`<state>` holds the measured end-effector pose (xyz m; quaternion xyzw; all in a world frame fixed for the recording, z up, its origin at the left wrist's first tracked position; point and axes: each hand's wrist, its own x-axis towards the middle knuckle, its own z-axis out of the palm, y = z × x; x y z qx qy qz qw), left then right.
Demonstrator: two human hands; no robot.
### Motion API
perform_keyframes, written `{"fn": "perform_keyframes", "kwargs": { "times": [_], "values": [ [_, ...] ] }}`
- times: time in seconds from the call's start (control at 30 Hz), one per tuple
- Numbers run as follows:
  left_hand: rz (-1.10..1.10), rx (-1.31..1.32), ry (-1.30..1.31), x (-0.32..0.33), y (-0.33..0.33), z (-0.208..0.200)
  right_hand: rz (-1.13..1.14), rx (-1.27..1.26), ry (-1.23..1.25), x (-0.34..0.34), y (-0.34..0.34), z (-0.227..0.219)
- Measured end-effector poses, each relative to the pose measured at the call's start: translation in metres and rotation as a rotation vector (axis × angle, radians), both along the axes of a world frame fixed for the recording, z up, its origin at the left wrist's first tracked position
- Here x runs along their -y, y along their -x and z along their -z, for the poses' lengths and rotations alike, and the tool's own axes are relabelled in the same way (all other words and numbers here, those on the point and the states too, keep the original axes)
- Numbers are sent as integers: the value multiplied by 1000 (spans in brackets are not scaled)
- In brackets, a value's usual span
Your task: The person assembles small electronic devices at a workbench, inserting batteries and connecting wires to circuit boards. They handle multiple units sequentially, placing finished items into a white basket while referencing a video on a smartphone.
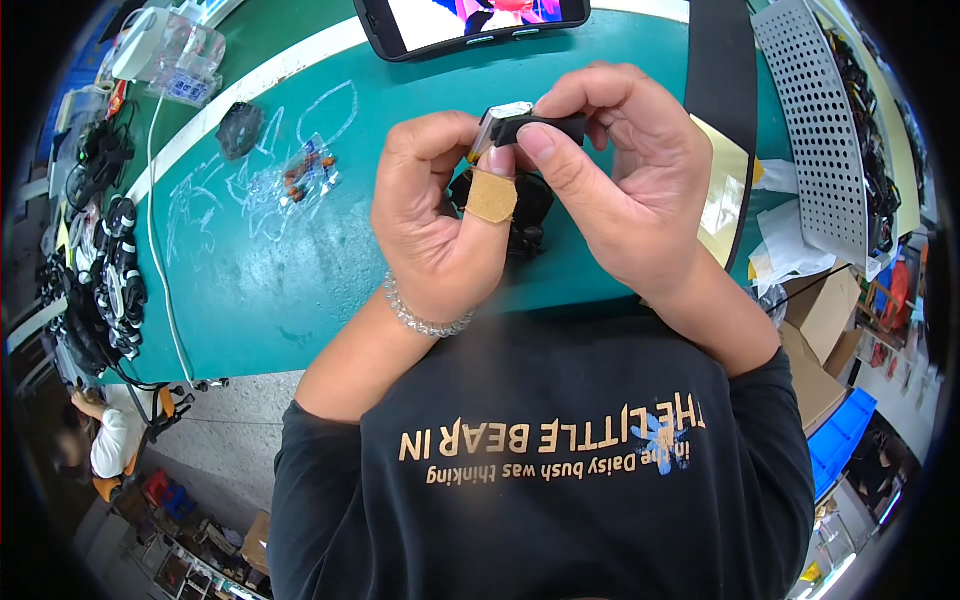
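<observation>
My left hand (432, 205) is closed, pinching a small flat silver piece (514, 110) with a yellowish edge, perhaps a pouch battery cell. A tan bandage (491, 196) wraps its thumb. Between the thumb and fingers of my right hand (640, 185) is a short black strip (565, 127), pressed along the side of the silver piece. Both hands meet above the green table (330, 270). Behind them on the table lies a dark object (530, 215), partly covered by the hands, its kind unclear.
A phone (470, 25) with a lit screen stands at the far edge. Left lie a dark lump (240, 130), a clear bag (305, 172) with small brown parts, a white cable (160, 255) and bundled black cables (120, 270). A perforated metal tray (815, 130) stands right, above cardboard boxes (820, 310).
</observation>
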<state>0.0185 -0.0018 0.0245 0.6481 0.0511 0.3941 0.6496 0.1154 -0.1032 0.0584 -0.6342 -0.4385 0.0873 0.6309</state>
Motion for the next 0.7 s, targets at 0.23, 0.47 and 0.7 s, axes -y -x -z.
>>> {"fn": "perform_keyframes", "kwargs": {
  "times": [0.23, 0.47, 0.7],
  "values": [
    [-33, -25, -111, -3, 0, 3, 54, 66, -40, -4, -4, -2],
    [-83, 35, -292, -7, -3, 6, -7, 134, 37, -3, -10, -12],
    [7, 118, -238, -10, -5, 13, -25, 289, 22, -5, -16, -9]
  ]
}}
